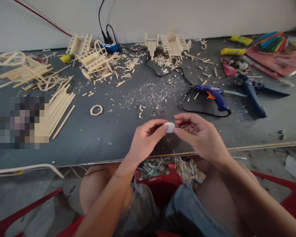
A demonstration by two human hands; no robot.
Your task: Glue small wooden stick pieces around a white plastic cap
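Observation:
Above the table's front edge, a small round white disc (pixel 170 127) is held between my hands. A pale strip, perhaps a piece of stick, lies across it. My left hand (pixel 148 136) pinches the disc's left side between thumb and fingers. My right hand (pixel 203 136) has its thumb and a fingertip at the right edge, with the index finger raised. Beyond the right hand, a blue hot glue gun (pixel 210 93) with an orange trigger lies on its side. A small ring of stick pieces (pixel 96 110) lies flat to the left.
Bamboo sticks (pixel 61 112) lie at left. Small wooden models (pixel 174 46) and stick scraps line the back. The glue gun's black cord curls across the table (pixel 128 138). Blue cutters (pixel 253 95), yellow tubes (pixel 233 51) and coloured sticks (pixel 273 41) are at right.

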